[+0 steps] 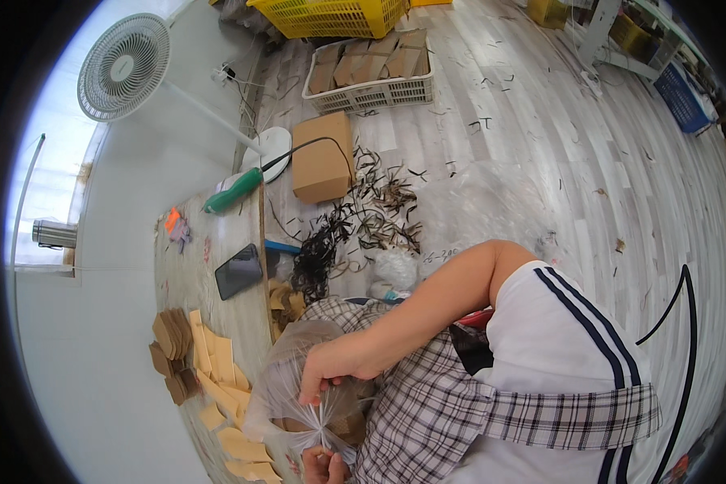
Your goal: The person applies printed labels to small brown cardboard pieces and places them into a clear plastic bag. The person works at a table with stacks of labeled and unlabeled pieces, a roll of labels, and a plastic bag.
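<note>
A clear plastic bag (278,393) sits in front of me at the table edge, against the plaid apron (429,387). Its film is gathered into tight folds, and brown pieces show dimly through it. My right hand (333,372) reaches over the bag and grips the twisted film. At the bottom rim of the view, my left hand (323,466) pinches the gathered film, its fingers curled; part of this hand is cut off. Left of the bag, tan sheet pieces (221,357) lie loose on the table (218,242), beside small stacks of brown pieces (172,339).
On the table lie a dark phone (239,272) and a green-handled corded tool (236,190). Beyond stand a cardboard box (322,157), a white fan (124,66) and a white crate (369,94) of brown pieces. Black scraps (323,248) and plastic film (478,206) cover some floor.
</note>
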Tool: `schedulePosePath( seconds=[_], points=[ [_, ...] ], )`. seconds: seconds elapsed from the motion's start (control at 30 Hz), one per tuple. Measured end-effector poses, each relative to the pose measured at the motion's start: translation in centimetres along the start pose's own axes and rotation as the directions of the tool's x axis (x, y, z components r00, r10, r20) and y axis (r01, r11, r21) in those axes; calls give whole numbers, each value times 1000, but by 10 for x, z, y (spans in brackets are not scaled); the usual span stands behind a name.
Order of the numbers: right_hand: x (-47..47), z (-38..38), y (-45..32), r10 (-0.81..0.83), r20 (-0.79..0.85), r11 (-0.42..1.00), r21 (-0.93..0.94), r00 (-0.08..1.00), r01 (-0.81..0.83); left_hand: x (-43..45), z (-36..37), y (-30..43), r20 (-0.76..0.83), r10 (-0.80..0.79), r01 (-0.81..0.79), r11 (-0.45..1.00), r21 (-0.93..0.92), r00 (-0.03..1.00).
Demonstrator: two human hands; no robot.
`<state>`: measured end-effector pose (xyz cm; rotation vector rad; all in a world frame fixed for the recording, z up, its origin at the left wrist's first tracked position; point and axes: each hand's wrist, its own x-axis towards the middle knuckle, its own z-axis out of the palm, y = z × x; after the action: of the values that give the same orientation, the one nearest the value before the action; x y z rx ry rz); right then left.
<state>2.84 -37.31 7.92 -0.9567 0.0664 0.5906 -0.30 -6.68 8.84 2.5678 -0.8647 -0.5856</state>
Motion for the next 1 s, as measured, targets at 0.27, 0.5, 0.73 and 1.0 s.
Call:
schedulePosePath(
  seconds=[0.27,0.5,0.73,1.0],
  points=[
    [-9,1,0,-523,124,791,-299,843,534,20,-41,46,-219,-97,-29,861,-507,971],
    [-24,16,-4,-734,276,403,-559,621,725,38,-70,142,-140,22,-87,874,-478,990],
    [-71,-16,-41,-680,-27,643,-501,732,579,63,-60,131,-43,92,-87,567,-819,995],
    [-144,-126,-33,-452,-556,877,-134,697,462,89,-74,116,-264,159,-242,915,-322,951]
  ],
)
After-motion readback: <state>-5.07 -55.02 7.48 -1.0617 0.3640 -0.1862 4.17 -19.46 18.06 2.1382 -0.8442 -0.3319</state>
